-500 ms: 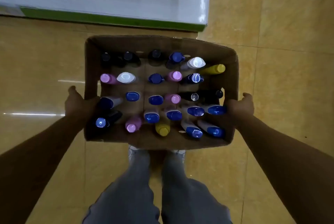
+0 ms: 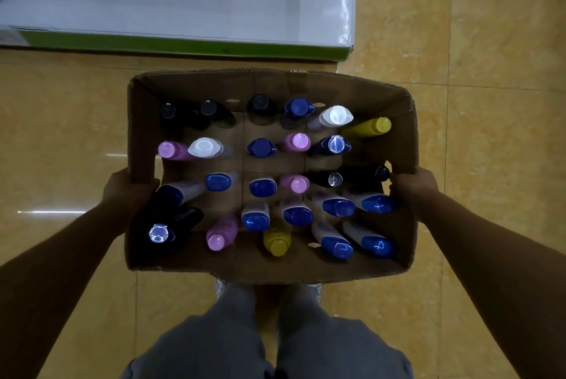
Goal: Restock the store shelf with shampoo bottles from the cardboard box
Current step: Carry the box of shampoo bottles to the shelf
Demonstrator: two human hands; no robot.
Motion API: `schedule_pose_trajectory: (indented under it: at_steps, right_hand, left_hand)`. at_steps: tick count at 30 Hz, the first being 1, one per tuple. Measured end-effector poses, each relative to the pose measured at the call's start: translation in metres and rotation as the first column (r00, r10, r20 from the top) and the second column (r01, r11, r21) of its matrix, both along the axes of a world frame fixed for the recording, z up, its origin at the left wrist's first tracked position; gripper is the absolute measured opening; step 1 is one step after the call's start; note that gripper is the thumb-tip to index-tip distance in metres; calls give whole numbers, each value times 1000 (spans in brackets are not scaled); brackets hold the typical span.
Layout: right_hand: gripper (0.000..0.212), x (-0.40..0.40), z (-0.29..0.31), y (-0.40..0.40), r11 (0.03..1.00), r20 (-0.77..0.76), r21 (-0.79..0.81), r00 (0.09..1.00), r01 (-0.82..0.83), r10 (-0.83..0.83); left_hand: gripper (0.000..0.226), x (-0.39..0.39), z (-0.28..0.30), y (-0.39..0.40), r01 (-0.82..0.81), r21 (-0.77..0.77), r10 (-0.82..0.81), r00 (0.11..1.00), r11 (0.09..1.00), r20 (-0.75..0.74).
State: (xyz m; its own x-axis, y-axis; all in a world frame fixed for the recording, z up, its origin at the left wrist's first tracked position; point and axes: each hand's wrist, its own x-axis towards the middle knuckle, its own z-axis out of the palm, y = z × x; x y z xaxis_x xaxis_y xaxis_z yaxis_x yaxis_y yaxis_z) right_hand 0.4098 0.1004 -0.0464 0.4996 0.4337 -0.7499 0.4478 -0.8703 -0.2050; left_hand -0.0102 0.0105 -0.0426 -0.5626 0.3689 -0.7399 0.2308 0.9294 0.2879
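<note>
I am looking straight down from the head camera, and on the far left my left hand [image 2: 127, 192] is pressing against the left outer wall of the cardboard box [image 2: 139, 133], its thumb lying up along the wall near the top edge; the other fingers are going out of sight under or behind the box, so I cannot tell how far they are curling, only that the hand is bearing the box. The box is being held in the air above the yellow tiled floor [image 2: 61, 133], open at the top, and it is sitting just short of the store shelf [image 2: 171, 11], whose pale board with a green front edge is running across the top of the view. Inside the box the shampoo bottles [image 2: 262, 187] are standing in loose rows, caps up, some leaning: dark ones along the far row and the near left corner, pink ones scattered through the middle, two with white caps, many with blue caps crowding toward the near right, and a yellow bottle [image 2: 369, 127] tilting against the far right wall with another yellow one near the front wall. On the right my right hand [image 2: 412, 185] is holding the right wall at its top edge, fingertips hooking over the rim and the thumb staying outside. Below the box my grey trouser legs [image 2: 214, 345] are showing.
</note>
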Motion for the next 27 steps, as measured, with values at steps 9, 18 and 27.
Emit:
schedule_pose_trajectory:
  at_steps: [9, 18, 27]
  right_hand:
    - [31, -3, 5, 1, 999, -148, 11, 988, 51, -49]
    - [30, 4, 8, -1, 995, -169, 24, 981, 96, -91]
    - [29, 2, 19, 0, 995, -165, 30, 983, 91, -85]
  left_hand:
    - [36, 5, 0, 5, -94, -14, 95, 995, 995, 38]
    - [39, 0, 3, 4, -148, -1, 148, 988, 989, 45]
    - [40, -3, 11, 6, -172, 12, 171, 984, 985, 56]
